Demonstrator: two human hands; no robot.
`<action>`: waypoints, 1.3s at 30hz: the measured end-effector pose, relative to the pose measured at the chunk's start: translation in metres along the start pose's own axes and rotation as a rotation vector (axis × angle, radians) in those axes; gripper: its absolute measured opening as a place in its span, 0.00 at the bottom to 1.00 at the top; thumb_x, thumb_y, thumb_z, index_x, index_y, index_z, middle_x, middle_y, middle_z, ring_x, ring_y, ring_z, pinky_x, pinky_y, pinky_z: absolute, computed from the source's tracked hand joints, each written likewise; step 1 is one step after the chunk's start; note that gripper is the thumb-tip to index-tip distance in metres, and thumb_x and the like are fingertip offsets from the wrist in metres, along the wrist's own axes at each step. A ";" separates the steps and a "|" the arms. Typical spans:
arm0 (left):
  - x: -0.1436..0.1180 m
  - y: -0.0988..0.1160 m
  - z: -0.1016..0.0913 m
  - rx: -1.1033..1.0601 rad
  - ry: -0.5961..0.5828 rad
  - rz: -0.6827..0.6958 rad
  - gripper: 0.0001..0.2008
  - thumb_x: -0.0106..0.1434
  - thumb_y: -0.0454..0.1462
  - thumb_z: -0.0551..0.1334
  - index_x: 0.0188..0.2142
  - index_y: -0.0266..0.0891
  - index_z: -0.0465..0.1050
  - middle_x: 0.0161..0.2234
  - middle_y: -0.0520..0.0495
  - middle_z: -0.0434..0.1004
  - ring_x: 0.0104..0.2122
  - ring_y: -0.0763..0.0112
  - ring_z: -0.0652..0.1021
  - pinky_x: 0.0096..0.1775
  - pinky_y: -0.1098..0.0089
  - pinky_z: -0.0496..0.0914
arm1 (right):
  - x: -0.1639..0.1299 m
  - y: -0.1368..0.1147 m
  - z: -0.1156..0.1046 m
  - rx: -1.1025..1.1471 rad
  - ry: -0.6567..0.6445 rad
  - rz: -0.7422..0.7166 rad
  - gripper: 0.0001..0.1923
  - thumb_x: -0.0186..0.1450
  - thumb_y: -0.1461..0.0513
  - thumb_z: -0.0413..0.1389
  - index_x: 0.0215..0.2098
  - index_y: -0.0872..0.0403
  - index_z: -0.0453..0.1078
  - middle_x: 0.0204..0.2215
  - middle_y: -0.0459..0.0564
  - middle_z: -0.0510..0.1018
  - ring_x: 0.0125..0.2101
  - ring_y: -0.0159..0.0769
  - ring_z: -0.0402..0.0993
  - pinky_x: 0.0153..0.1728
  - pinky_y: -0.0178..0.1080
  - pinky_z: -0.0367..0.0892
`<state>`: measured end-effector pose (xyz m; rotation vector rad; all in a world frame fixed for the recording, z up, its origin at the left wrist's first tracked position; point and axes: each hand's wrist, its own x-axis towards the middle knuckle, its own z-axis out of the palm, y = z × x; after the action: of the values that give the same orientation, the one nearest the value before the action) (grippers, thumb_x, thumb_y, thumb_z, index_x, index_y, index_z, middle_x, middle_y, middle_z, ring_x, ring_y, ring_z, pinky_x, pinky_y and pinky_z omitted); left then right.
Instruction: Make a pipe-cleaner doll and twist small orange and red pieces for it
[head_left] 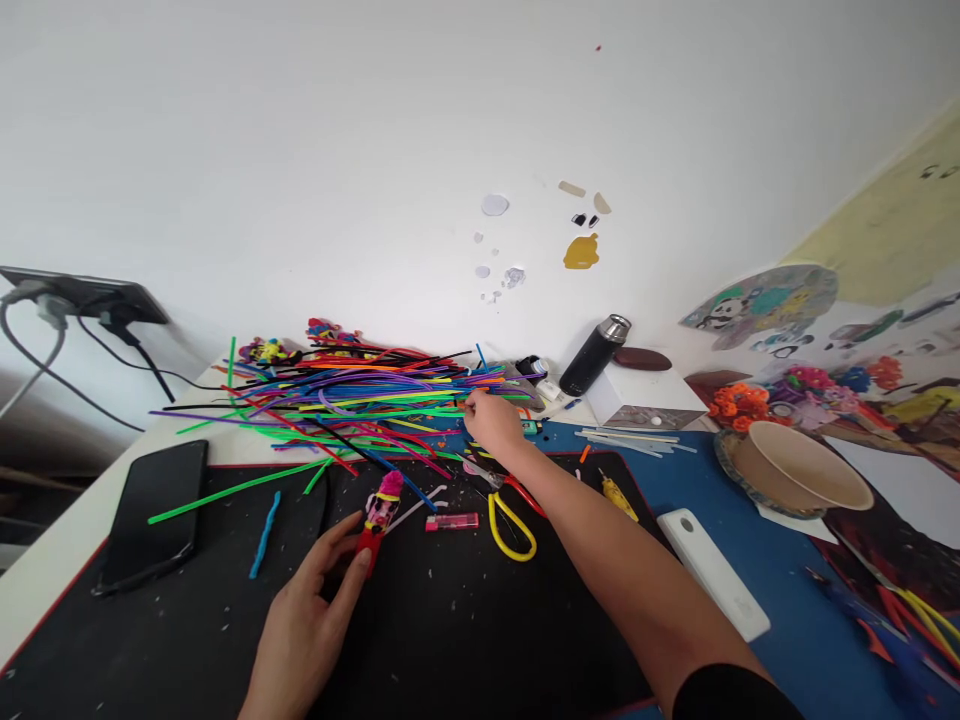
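- We see the left hand (311, 610) near the middle of the counter (45, 560), its fingers closed round a small figure (381, 512) with a fuzzy pink top and a red base, held upright on the black mat (465, 620).
- The right hand (491, 422) reaches far across the mat into the pile of pipe cleaners (352, 405); its fingertips pinch at the thin strands at the pile's right end, though we cannot make out which strand they hold.
- The pile is a loose heap of long, fuzzy stems in green, red, purple, orange and black, lying mostly left to right.
- Just right of the figure lie a pink lighter (452, 522) and yellow-handled scissors (510, 515), partly under the right forearm.
- A short blue stem (264, 535) and a flat black phone (154, 515) lie to the left.
- Far right stand a dark metal flask (596, 355), tilted, and a round tan bowl (799, 468).
- The things at the right edge are blurred and cut off.
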<state>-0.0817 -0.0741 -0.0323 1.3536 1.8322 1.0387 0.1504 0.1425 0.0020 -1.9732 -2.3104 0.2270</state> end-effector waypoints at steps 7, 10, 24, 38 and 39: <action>0.000 -0.001 0.000 0.009 0.004 0.018 0.30 0.62 0.58 0.61 0.57 0.45 0.75 0.42 0.45 0.87 0.41 0.54 0.85 0.38 0.64 0.77 | -0.010 -0.012 -0.018 0.039 0.030 -0.041 0.12 0.72 0.60 0.51 0.48 0.51 0.76 0.41 0.52 0.84 0.41 0.42 0.79 0.37 0.37 0.63; 0.000 -0.001 0.000 -0.009 0.002 0.021 0.30 0.62 0.58 0.61 0.57 0.44 0.74 0.42 0.44 0.87 0.42 0.53 0.85 0.39 0.63 0.77 | -0.020 -0.010 -0.024 0.041 0.002 -0.042 0.11 0.70 0.61 0.53 0.45 0.51 0.78 0.39 0.52 0.85 0.40 0.42 0.79 0.36 0.37 0.63; 0.002 0.000 0.003 -0.174 -0.012 0.012 0.34 0.59 0.58 0.64 0.57 0.40 0.72 0.43 0.42 0.87 0.42 0.52 0.85 0.46 0.59 0.78 | -0.114 0.057 -0.044 0.240 -0.112 0.077 0.09 0.66 0.62 0.57 0.35 0.54 0.80 0.32 0.53 0.83 0.33 0.40 0.76 0.31 0.37 0.58; 0.017 0.009 0.007 0.161 -0.003 0.112 0.33 0.60 0.54 0.60 0.58 0.36 0.71 0.35 0.44 0.82 0.34 0.57 0.81 0.38 0.61 0.75 | -0.211 0.046 -0.005 1.410 -0.381 0.260 0.19 0.56 0.49 0.67 0.30 0.53 0.67 0.14 0.32 0.56 0.15 0.22 0.45 0.17 0.31 0.43; 0.016 0.010 0.008 0.190 0.006 0.127 0.33 0.60 0.53 0.59 0.58 0.36 0.71 0.35 0.44 0.81 0.33 0.57 0.81 0.37 0.61 0.74 | -0.213 0.043 -0.004 1.430 -0.371 0.269 0.20 0.55 0.49 0.67 0.30 0.53 0.67 0.14 0.32 0.56 0.14 0.22 0.45 0.17 0.31 0.42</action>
<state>-0.0745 -0.0548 -0.0277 1.5978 1.9087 0.9515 0.2268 -0.0611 0.0040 -1.3742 -1.1429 1.7392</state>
